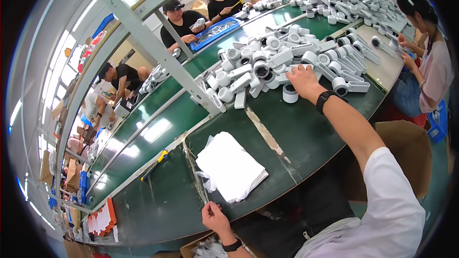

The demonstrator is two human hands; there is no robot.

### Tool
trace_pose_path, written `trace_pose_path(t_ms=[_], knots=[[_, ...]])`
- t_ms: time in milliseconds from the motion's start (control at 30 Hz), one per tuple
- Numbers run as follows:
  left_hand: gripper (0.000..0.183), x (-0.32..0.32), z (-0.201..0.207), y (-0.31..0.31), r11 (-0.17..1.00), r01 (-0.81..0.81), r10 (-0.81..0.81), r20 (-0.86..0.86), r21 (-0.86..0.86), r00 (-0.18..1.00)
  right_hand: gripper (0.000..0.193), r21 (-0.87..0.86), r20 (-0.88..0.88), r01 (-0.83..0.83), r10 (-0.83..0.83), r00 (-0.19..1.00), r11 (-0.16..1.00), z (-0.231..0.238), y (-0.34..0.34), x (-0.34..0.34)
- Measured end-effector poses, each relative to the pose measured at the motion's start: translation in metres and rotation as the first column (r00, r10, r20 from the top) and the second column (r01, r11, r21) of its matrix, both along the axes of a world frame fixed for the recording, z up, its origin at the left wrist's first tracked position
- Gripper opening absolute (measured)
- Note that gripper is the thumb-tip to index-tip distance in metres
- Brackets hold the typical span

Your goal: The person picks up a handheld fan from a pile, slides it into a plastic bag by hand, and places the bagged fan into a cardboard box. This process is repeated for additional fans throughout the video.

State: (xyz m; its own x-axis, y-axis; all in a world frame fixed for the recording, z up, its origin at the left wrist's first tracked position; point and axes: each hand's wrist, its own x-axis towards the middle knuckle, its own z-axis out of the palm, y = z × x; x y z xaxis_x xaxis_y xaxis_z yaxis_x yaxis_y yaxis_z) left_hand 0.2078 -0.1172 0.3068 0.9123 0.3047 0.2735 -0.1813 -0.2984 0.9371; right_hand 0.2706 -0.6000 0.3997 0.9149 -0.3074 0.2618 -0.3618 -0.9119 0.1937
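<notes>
My right hand reaches into a large pile of white handheld units with round heads and flat handles. Its fingers curl over one white unit whose round head faces the front of the table; the palm hides part of it. Down at the table's near edge, my left hand has its fingers drawn together. Whatever may be pinched there is too small to make out. Just beyond it lies a stack of thin white bags, flat on the green table.
A yellow-and-black hand tool lies left of the bags. Orange-and-white flat packs sit at the far left. A metal frame post rises from the table. Co-workers sit across and at right, by a blue tray. A cardboard box stands beside me.
</notes>
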Motion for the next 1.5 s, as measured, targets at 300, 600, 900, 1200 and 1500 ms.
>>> trace_pose_path(t_ms=[300,600,900,1200,1500], knots=[[0.013,0.003,-0.004,0.004,0.999,0.029,-0.029,0.008,-0.036,1.0,0.033,-0.259,0.352,-0.277,0.357,0.865,0.926,0.009,0.01,-0.039],[0.016,-0.004,0.022,-0.013,0.988,0.152,-0.156,0.178,0.038,0.972,0.042,0.607,0.489,-0.641,-0.415,0.767,-0.47,0.004,0.095,-0.149],[0.033,-0.017,0.081,-0.076,0.573,0.205,-0.54,0.178,0.794,0.822,0.062,0.366,0.338,-0.274,-0.148,0.93,-0.889,-0.046,0.165,-0.193],[0.016,-0.011,0.069,-0.076,0.513,0.204,-0.473,0.077,0.834,0.878,0.049,0.619,0.312,-0.271,-0.086,0.946,-0.737,-0.029,0.178,-0.192],[0.01,-0.007,0.063,-0.082,0.681,0.213,-0.439,0.158,0.701,0.884,0.042,0.681,0.323,-0.271,-0.053,0.945,-0.68,-0.032,0.197,-0.185]])
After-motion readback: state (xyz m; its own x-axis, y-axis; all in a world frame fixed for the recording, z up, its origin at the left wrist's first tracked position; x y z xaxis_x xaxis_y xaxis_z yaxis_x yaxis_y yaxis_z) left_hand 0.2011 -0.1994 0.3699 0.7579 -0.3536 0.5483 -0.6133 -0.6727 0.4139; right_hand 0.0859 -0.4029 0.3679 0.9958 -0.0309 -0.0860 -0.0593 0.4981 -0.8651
